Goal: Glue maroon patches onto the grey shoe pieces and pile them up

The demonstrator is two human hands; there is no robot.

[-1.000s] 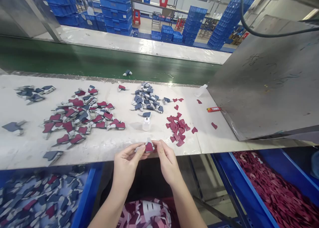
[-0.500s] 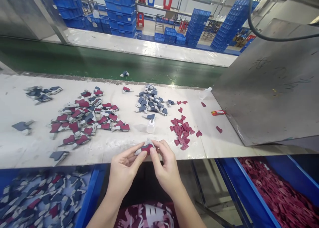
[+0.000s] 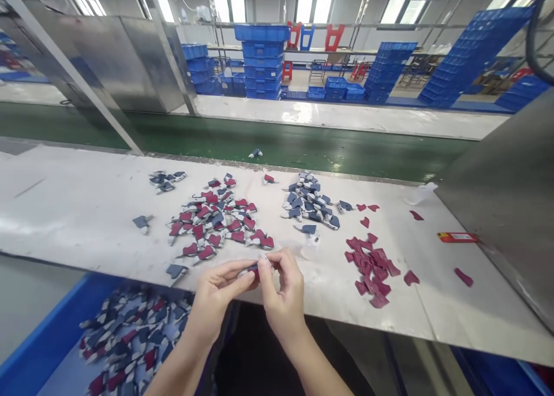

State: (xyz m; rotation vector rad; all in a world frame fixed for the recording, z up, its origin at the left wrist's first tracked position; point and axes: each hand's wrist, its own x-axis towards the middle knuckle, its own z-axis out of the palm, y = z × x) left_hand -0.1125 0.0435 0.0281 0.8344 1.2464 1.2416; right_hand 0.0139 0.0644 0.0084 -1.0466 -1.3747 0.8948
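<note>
view turned left, tilted up; held piece (image 3: 255,271) more covered by hands (image 3: 283,298)

A white table (image 3: 95,205) carries 1 yellow-red packet (image 3: 457,237).

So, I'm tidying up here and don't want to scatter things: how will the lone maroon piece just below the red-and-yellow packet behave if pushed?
The maroon piece looks small and thin, so it is probably light and easily nudged. Lying flat on the table, with an angular outline, it should slide or pivot rather than roll.
</note>
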